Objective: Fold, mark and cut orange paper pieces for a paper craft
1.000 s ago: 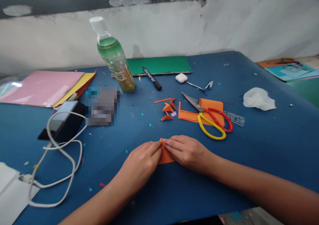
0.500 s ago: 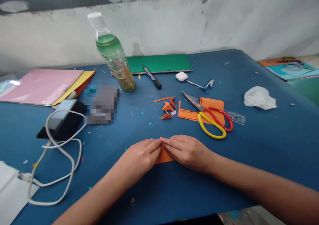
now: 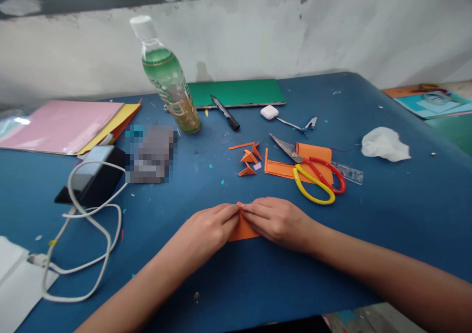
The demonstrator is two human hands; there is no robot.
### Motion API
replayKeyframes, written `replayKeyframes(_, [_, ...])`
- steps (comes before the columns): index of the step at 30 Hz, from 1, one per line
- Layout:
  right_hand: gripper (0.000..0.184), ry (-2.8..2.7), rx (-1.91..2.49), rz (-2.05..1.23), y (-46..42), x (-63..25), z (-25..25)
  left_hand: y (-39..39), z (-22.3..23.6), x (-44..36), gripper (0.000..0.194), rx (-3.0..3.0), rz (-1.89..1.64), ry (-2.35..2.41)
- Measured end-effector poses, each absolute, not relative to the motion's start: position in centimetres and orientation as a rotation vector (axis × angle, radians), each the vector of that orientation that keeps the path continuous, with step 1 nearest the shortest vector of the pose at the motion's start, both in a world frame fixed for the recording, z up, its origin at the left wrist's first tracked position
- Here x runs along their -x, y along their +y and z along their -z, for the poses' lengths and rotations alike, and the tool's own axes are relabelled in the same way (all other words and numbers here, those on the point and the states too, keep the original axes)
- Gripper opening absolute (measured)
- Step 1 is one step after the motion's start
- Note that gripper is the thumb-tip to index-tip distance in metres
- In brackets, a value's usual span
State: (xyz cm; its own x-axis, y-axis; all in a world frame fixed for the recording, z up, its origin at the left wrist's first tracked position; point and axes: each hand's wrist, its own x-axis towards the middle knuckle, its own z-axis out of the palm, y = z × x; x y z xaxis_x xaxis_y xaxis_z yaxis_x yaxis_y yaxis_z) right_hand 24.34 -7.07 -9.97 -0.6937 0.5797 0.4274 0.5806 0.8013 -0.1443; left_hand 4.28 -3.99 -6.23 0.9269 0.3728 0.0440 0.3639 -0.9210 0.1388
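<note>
A small sheet of orange paper (image 3: 244, 229) lies on the blue table in front of me, a folded point showing at its top. My left hand (image 3: 212, 227) pinches its left side near that tip, fingers pressed together. From the other side, my right hand (image 3: 278, 222) grips the paper with its fingertips almost meeting the left ones. Both hands cover much of the sheet. Just beyond them sit several small folded orange paper pieces (image 3: 249, 157). Scissors (image 3: 313, 173) with one red and one yellow handle rest on orange paper strips (image 3: 280, 169) at the right.
A tall drink bottle (image 3: 169, 82) stands at the back, beside a black marker (image 3: 225, 112) and a green board (image 3: 239, 92). On the left are a phone (image 3: 92, 168), a looped white cable (image 3: 106, 239) and pink paper (image 3: 62, 124). A crumpled white tissue (image 3: 385, 144) lies far right.
The hands hold nearly the same pose on the orange paper. Slightly more of its lower right part shows beside the right hand. The other things have stayed in place.
</note>
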Motion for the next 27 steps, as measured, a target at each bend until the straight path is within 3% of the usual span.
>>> replayKeyframes(27, [0.021,-2.506,1.045,-0.135,-7.4,-24.0,9.3,-5.2,6.6,-4.6,0.022,-2.767,-0.145,0.821])
